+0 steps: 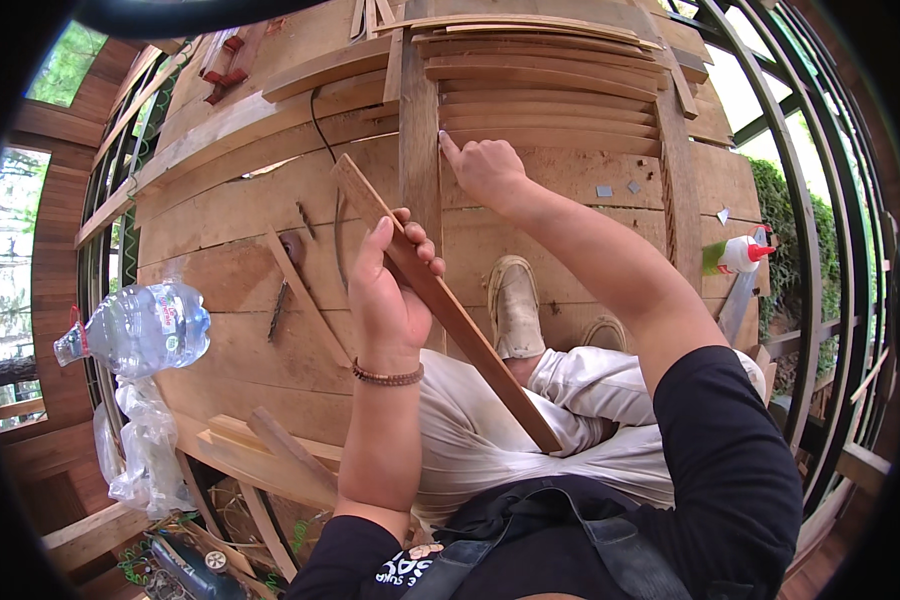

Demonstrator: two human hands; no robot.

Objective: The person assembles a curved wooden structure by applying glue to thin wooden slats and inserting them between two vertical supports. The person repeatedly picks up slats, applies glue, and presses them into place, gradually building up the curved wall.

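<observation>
From where I stand, the person's left hand [390,305] is closed around a long brown wooden slat [465,330], which slants from the far left down to the near right over their lap. The right hand [488,172] reaches far, its index finger at the inner edge of the frame's left upright [420,165], just beside the row of slats [550,113]; whether its curled fingers grip anything, I can't tell. A glue bottle [738,255] lies well to the right.
</observation>
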